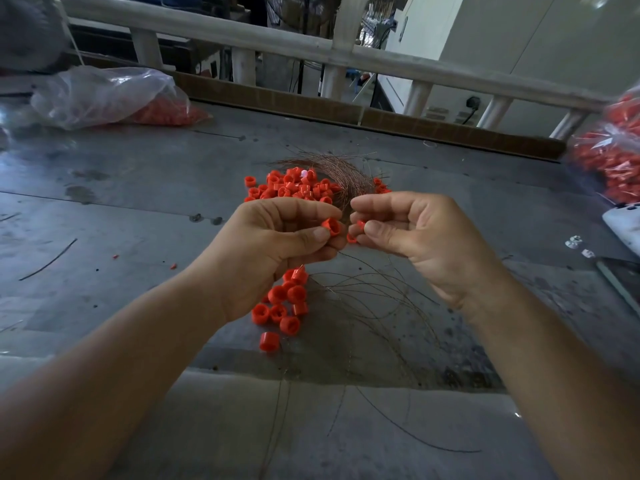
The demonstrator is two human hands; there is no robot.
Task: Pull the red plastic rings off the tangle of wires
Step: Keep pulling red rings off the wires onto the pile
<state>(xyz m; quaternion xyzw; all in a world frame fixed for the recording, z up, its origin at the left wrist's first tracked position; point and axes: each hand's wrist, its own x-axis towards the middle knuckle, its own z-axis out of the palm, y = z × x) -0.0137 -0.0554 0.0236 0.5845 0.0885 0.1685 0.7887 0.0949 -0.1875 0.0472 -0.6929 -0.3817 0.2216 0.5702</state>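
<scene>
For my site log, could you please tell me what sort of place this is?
Probably a small workshop bench: a scuffed grey worktable, clear bags of red rings, and loose rings heaped beside a wire bundle.

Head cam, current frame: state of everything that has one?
left hand: pinches a red ring
right hand: pinches a second red ring
wire bundle: tangled, lying on the table
ring pile: heaped beside the bundle
left bag: slumped, red parts inside
right bag: holds red parts, partly out of frame

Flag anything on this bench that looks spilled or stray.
Red rings seem to spill from the mouth of the clear bag at far left. A lone wire and red chips lie stray at near left.
</scene>
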